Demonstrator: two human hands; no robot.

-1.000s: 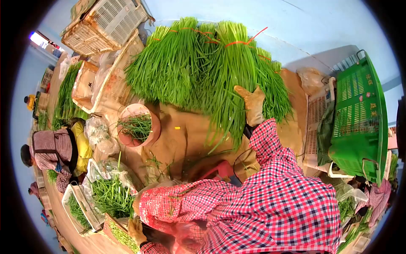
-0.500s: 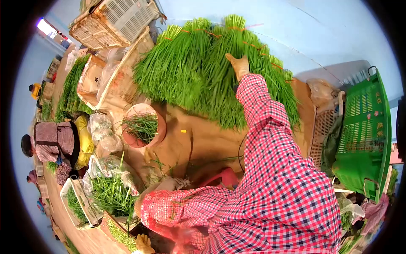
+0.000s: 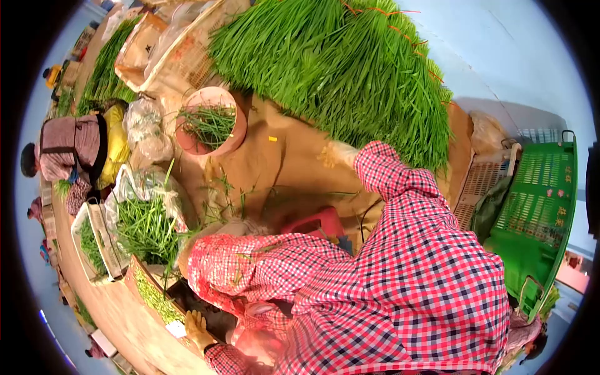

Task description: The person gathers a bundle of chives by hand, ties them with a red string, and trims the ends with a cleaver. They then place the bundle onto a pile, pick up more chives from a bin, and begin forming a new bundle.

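Observation:
Tied bundles of garlic chives (image 3: pixel 337 75) lie side by side against the blue wall, with orange ties near their pale ends. Just below the leaf tips, over the brown floor, is my right hand (image 3: pixel 339 154) in a pale glove. It is blurred, its fingers look stretched out, and nothing shows in them. My left hand (image 3: pixel 199 331), in a yellowish glove, is low at the left with its fingers apart. It rests by the edge of a box of short pale-green pieces (image 3: pixel 153 294); no held thing is visible.
A pink bucket (image 3: pixel 239 128) of loose green leaves stands on the floor. Left of me is a plastic bag (image 3: pixel 122 194) of greens. At right stand a green crate (image 3: pixel 522 250) and a pale crate (image 3: pixel 478 187). A bent-over person (image 3: pixel 78 144) works farther left. A red stool (image 3: pixel 315 222) is below.
My right hand has come off the chive bundles and moved down toward me. My left hand stays near the box. The whole view has shifted, so the bundles sit higher.

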